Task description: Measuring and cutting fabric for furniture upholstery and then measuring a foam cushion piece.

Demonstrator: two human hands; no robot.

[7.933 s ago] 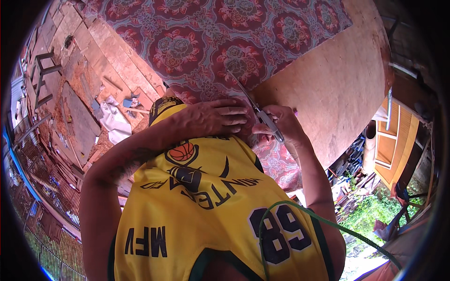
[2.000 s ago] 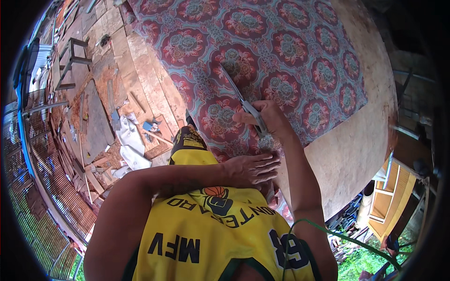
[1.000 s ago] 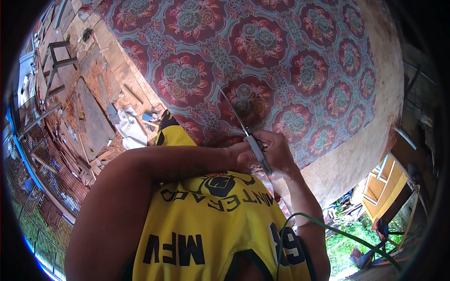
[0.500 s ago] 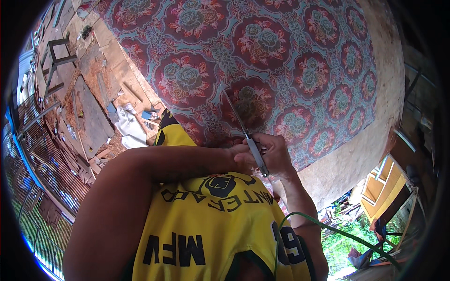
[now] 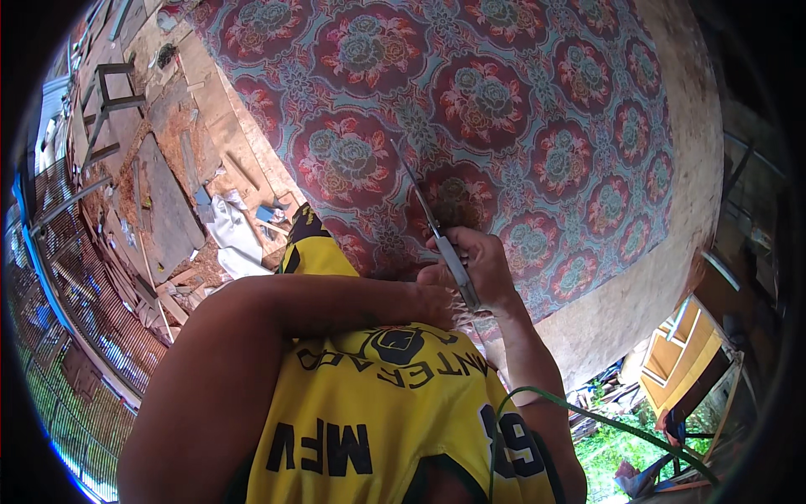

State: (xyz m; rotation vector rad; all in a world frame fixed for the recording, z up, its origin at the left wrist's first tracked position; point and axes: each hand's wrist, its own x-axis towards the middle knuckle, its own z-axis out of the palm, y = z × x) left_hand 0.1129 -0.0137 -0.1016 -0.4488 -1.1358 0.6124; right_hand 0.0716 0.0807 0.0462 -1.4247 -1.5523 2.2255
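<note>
My right hand [image 5: 485, 267] is closed around the grey handle [image 5: 457, 273] of a knife-like tool. Its long, thin metal blade [image 5: 414, 185] points away from me over a floral fabric [image 5: 478, 101] in dark red and grey-blue. Crossing in front of my body, my left hand [image 5: 438, 290] rests beside the handle, close to my right wrist. Most of its fingers are out of sight, so what it holds, if anything, does not show. Some pale, frayed-looking material [image 5: 460, 317] shows just under the handle, too small to name.
The fabric lies over a pale board [image 5: 621, 336], bare along the right side. On the left, wood scraps [image 5: 164, 202] and a white cloth [image 5: 235, 235] litter the floor near a small wooden frame [image 5: 113, 88]. A green cord [image 5: 604, 412] runs from my shirt to lower right, below a yellowish wooden cabinet [image 5: 680, 349].
My view has shifted slightly, so the fabric sits lower in the picture. Both hands have moved a little; my left hand is lower against the handle. The right hand keeps its grip on the knife-like tool.
</note>
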